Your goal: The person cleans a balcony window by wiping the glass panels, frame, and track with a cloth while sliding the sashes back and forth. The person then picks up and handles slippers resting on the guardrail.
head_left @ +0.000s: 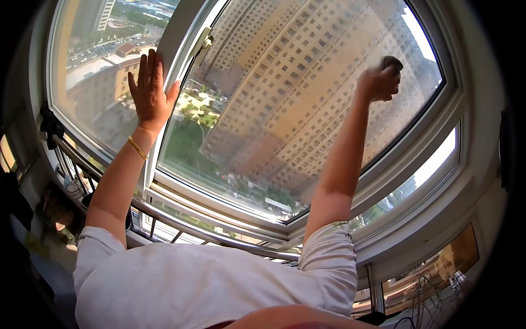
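My left hand lies with spread fingers against the white window frame, near the edge of the left pane, and holds nothing. At the upper right, my right hand is closed around a dark cloth or pad against the large window pane; its exact kind is hard to make out. The glass looks hazy and streaked, with a tall building seen through it. A window handle sits on the frame between my hands.
A metal railing runs below the window. Dark items hang at the left, by the left pane. Thin wires are at the lower right, near a smaller window.
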Demonstrator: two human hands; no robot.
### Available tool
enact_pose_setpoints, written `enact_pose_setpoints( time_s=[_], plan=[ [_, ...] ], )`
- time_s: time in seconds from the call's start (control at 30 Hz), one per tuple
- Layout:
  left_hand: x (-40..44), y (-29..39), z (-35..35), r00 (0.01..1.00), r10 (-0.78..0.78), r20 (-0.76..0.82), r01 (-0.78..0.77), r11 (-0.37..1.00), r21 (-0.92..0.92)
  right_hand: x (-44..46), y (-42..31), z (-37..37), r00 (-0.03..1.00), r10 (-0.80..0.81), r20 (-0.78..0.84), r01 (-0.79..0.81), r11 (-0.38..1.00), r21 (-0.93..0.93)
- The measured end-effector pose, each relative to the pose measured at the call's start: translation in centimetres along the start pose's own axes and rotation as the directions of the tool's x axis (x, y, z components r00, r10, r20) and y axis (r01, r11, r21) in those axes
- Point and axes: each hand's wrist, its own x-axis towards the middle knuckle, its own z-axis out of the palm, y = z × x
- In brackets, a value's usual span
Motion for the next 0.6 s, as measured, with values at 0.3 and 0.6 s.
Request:
enact_pose_setpoints(
  time_s=[0.3,0.6],
  plan=[
    [0.2,0.2,-0.6,0.997,-0.047,0.055,0.048,0.999,-0.021,-22.0,-0.2,-3.4,-0.015,-0.981,-0.195,0.852,-0.115,0.511],
    [0.1,0.2,-0.6,0.998,-0.014,0.061,0.016,1.0,-0.027,11.1,3.1,2.2,0.867,0.488,-0.102,-0.498,0.859,-0.119]
  ],
)
